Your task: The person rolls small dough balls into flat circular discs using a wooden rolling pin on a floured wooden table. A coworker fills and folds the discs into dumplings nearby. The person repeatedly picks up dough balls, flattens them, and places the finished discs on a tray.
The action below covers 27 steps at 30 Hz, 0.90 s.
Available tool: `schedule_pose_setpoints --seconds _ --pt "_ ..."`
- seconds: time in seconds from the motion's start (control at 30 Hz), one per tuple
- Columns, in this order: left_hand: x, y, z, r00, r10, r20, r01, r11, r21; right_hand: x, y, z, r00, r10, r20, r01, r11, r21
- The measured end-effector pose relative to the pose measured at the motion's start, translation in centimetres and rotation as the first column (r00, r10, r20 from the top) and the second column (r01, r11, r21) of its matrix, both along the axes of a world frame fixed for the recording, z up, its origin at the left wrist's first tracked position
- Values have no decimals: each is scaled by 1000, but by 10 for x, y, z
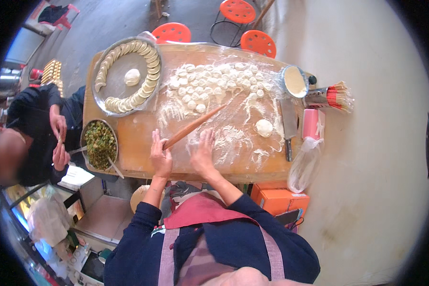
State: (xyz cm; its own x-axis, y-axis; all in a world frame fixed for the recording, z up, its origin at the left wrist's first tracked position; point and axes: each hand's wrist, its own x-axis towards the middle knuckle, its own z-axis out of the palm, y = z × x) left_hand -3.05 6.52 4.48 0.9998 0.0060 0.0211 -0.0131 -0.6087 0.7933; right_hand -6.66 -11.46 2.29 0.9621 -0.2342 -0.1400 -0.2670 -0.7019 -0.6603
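My left hand grips the near end of a tapered wooden rolling pin, which slants up and away to the right over the floury board. My right hand, slightly blurred, rests palm down on the wooden tabletop, fingers extended. Whether any dough lies beneath it is hidden. Past the pin, many small floured dough pieces lie in a loose patch. A flattened round of dough sits to the right, near a cleaver with a dark handle.
At the far left, a round tray holds arced dumplings and a dough ball. A filling bowl stands nearer; beside it a co-worker's hands pinch something small. Right edge: flour bowl, chopsticks, pink package. Red stools stand beyond.
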Motion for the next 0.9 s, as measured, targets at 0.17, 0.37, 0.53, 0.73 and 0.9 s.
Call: schedule_pose_setpoints --seconds 0.17,0.37,0.53,0.73,0.9 --pt "-1 -8 -17 944 -267 196 212 942 260 13 -79 47 987 -9 163 38 984 -174" --pt "45 -63 -23 938 -321 130 272 915 299 44 -108 -9 983 106 147 -56 949 -310" --pt "49 -43 -53 930 -362 68 291 836 465 46 -95 7 980 172 103 -120 915 -385" --pt "5 -28 -58 818 -558 139 478 794 376 1 -111 -13 947 263 184 -182 913 -366" --pt "87 -67 -44 911 -358 205 217 838 500 83 -106 4 966 132 221 -39 924 -379"
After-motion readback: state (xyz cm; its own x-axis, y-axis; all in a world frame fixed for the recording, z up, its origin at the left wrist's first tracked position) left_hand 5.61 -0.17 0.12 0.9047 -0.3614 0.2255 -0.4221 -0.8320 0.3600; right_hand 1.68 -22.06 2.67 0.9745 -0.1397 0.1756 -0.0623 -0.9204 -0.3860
